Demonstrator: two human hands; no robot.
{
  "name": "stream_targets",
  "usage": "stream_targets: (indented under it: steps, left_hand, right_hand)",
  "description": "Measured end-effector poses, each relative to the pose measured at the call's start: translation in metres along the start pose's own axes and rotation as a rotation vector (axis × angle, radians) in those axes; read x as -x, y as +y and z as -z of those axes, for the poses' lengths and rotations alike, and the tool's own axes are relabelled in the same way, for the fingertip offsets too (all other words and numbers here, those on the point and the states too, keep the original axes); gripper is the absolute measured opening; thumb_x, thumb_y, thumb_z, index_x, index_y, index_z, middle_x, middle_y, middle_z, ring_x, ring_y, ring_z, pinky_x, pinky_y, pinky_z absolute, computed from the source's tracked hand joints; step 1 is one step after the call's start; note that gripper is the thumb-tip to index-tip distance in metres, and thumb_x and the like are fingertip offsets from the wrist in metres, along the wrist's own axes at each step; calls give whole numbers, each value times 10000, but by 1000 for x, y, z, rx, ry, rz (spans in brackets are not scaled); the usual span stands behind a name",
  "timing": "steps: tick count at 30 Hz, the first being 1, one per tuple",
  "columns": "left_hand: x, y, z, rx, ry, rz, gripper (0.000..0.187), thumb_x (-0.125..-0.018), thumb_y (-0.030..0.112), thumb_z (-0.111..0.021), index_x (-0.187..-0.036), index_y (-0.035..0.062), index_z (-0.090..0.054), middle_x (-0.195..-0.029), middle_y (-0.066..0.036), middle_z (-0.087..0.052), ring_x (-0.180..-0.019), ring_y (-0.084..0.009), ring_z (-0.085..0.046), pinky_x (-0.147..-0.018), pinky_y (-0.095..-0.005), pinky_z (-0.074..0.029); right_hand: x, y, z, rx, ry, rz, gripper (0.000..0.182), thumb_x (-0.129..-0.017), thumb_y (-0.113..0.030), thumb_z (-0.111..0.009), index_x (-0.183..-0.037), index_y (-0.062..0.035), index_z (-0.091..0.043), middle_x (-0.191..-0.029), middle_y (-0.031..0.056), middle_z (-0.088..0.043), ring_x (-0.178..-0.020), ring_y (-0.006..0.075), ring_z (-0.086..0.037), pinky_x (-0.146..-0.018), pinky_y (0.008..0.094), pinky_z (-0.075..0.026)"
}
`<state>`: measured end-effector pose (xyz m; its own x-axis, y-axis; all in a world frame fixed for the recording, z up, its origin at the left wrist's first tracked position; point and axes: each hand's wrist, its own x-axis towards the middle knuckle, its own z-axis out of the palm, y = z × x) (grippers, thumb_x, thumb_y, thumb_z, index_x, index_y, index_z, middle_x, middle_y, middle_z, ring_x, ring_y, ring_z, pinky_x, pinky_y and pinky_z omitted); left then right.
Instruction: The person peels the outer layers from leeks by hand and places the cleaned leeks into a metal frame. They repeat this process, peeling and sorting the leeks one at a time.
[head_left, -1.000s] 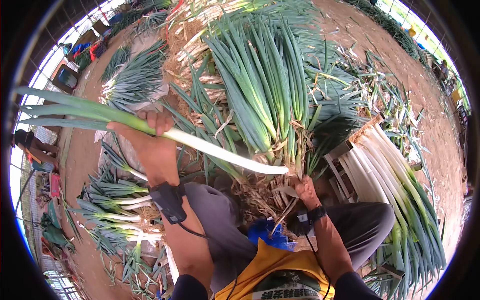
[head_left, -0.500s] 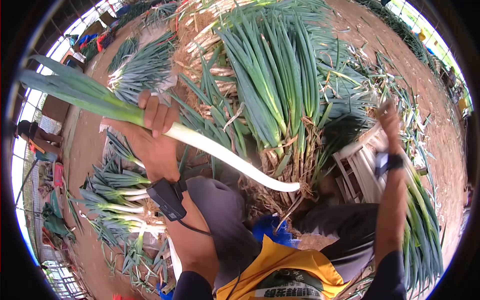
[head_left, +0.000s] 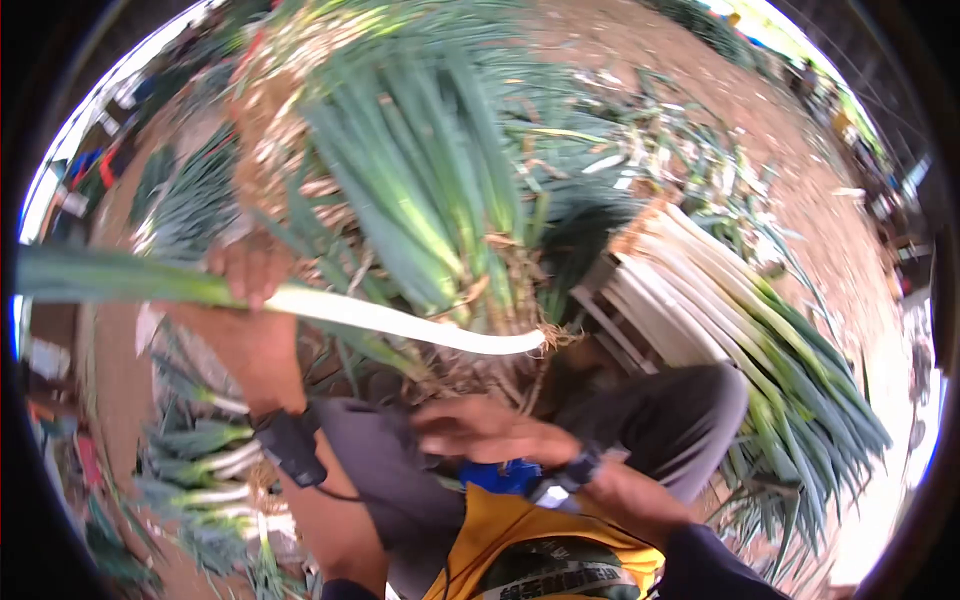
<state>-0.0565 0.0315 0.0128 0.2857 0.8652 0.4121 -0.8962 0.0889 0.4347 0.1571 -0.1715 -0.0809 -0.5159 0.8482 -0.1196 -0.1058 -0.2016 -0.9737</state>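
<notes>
My left hand (head_left: 248, 275) is wrapped round a long green onion (head_left: 410, 325), whose white shaft runs to the right and ends in a tuft of roots. Its green leaves stretch left to the edge of the view. My right hand (head_left: 495, 430) is held over my lap, below the white shaft and apart from it. Its fingers point left, somewhat blurred, stretched out with nothing visible in them. Behind the held onion stands a thick bunch of green onions (head_left: 410, 180) with dry brown outer leaves at its base.
At right, cleaned green onions (head_left: 700, 300) lie stacked on a low rack, white ends toward the back. More onions (head_left: 215, 460) lie on the ground at lower left, and another pile (head_left: 195, 190) at upper left. A blue object (head_left: 500, 475) sits between my knees. Leaf scraps litter the soil.
My right hand has come from the stack at right to over my lap. The held onion has swung flatter as my left hand stayed closed on it. The whole view has turned to the right.
</notes>
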Motion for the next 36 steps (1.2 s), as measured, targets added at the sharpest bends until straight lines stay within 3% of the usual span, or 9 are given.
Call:
stream_targets:
  steps: [6,11,14,19,26,31,33,34,36]
  left_hand:
    - [7,-67,-45,136,253,67,683,-871,703,-525,-902,25,-447,-826,-76,-420,-888,-257,-477,-882,-386,-423]
    - [20,-118,-43,-52,-39,325,933,-855,833,-333,-1266,18,-526,-1391,-186,-512,-1281,-331,-454,-1134,-445,-310]
    - [28,-138,-51,-55,103,526,1029,-843,848,-329,-1393,-15,-432,-1410,-195,-482,-1321,-308,-434,-1142,-439,-307]
    - [35,-146,-60,-324,-121,877,785,-983,662,-381,-1233,-59,-564,-1157,-194,-662,-1183,-302,-600,-1055,-409,-422]
    - [34,-146,-52,-489,-81,872,529,-1047,493,-416,-1048,10,-633,-995,-151,-699,-974,-254,-666,-919,-394,-500]
    - [31,-160,-50,-503,-71,843,477,-1035,480,-461,-1001,28,-610,-922,-107,-677,-896,-225,-652,-858,-361,-487]
    - [32,-171,-43,-550,-73,846,463,-1039,465,-461,-1002,28,-611,-914,-103,-678,-888,-222,-656,-845,-354,-494]
    - [33,-178,-42,-568,-64,865,455,-1041,456,-461,-1004,28,-613,-916,-103,-681,-888,-221,-659,-838,-350,-499]
    - [37,-194,-41,-601,-44,901,441,-1046,439,-460,-1009,28,-616,-919,-102,-685,-887,-220,-665,-824,-342,-508]
  right_hand:
    - [-78,-43,-1,-483,504,487,517,-1012,-355,-591,-1365,11,-496,-1311,104,-563,-1211,183,-529,-1023,349,-417]
    - [-73,-83,13,-978,607,789,357,-1010,-370,-573,-1191,-63,-573,-1157,43,-626,-1139,181,-572,-992,355,-435]
    - [-38,-106,30,-1003,706,964,289,-1041,-355,-499,-1076,-75,-559,-1126,71,-607,-1087,210,-589,-961,360,-456]
    - [96,-142,136,-695,1021,1323,287,-1056,-335,-456,-1017,-65,-544,-909,85,-590,-912,208,-539,-910,346,-428]
    - [336,-292,164,660,1630,1517,266,-1056,-235,-437,-919,-37,-548,-905,90,-587,-790,185,-548,-759,334,-475]
    - [427,-316,182,1725,1759,639,215,-1024,-178,-524,-1143,-24,-617,-976,73,-663,-833,144,-618,-702,298,-496]
    - [434,-288,192,1984,1564,116,306,-991,-159,-590,-1263,-21,-572,-1008,182,-679,-829,242,-649,-706,373,-509]
    - [435,-266,207,2637,1236,214,364,-971,-161,-618,-1299,-20,-550,-992,245,-680,-800,322,-673,-684,411,-516]
    - [421,-227,203,1935,1262,-434,257,-929,-160,-644,-1152,-40,-603,-828,210,-658,-707,382,-645,-629,456,-493]
